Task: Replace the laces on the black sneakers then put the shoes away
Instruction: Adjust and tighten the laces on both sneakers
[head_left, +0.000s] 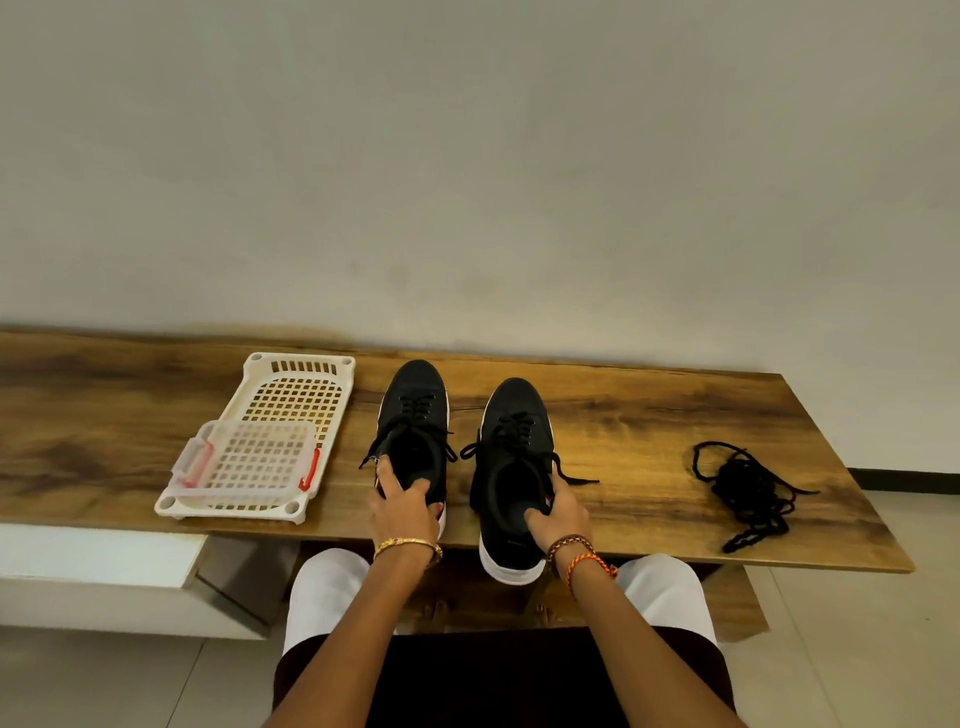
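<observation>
- On the wooden table (649, 415), near its front edge, two black sneakers with white soles are standing side by side, toes pointing toward the wall (467, 156), both laced with black laces whose loose ends are trailing over the sides.
- Left sneaker (415, 415) is sitting just right of the basket; the left hand (402, 512) is grasping its heel collar, thumb curling into the opening and fingers wrapping the outer side.
- Right sneaker (514, 457) is lying a little nearer the person, its heel overhanging the table edge; the right hand (563, 512) is gripping its collar, thumb hooked inside the opening, fingers along the outer side.
- A lace end (576, 479) from the right sneaker is trailing onto the wood just beyond the right hand's fingers.
- Well apart to the right, a loose pile of black laces (748, 491) is lying tangled on the table, near the front edge.
- To the left, a white plastic perforated basket (291, 395) is resting on the table, with a smaller clear basket with red clips (249, 460) sitting in its near end.
- A gold bangle (408, 545) is circling the left wrist; braided brown and orange bands (579, 553) are circling the right.
- Below the table edge, the person's white-trousered knees (322, 587) are showing.
</observation>
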